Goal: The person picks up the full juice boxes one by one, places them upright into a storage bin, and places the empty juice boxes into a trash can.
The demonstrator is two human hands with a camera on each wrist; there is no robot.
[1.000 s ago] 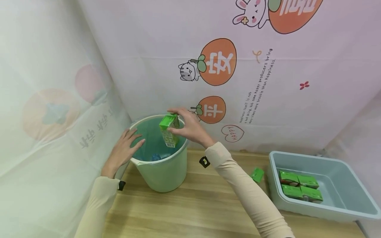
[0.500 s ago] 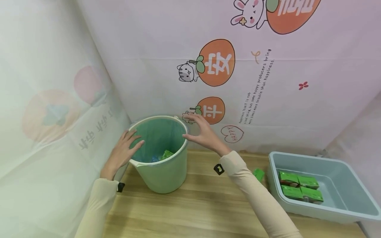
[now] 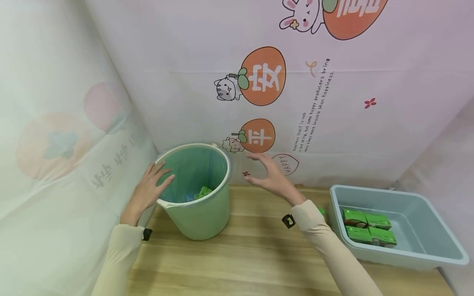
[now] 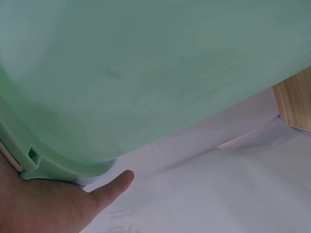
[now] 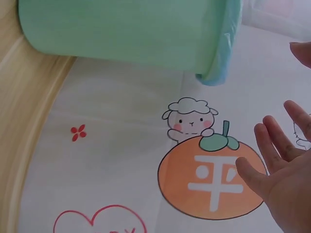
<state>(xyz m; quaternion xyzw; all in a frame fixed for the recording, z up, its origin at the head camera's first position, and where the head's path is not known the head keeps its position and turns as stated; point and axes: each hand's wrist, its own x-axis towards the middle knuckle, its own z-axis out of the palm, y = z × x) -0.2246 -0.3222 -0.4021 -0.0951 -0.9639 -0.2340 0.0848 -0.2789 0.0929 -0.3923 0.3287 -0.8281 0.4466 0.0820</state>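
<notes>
A light green bucket (image 3: 201, 220) with a thin clear liner over its rim stands on the table at the left. My left hand (image 3: 148, 189) rests at the bucket's left rim, fingers loosely spread over the edge. In the left wrist view, the palm lies at the rim and the thumb (image 4: 114, 190) points away from it. Inside the bucket lie a green drink carton (image 3: 204, 192) and something blue (image 3: 189, 197), partly hidden by the near wall. To the bucket's right, my right hand (image 3: 272, 179) hovers with fingers apart and holds nothing.
A grey-blue plastic bin (image 3: 411, 255) at the right holds several green drink cartons (image 3: 377, 221). Another carton (image 3: 321, 211) shows beside it, mostly behind the right sleeve. Printed cloth walls (image 3: 403, 135) close off the back and left of the wooden table (image 3: 237, 263).
The right hand let go of the green carton, which dropped into the bucket. It has since moved right, away from the rim. The left hand stays at the bucket; the head view shifted slightly.
</notes>
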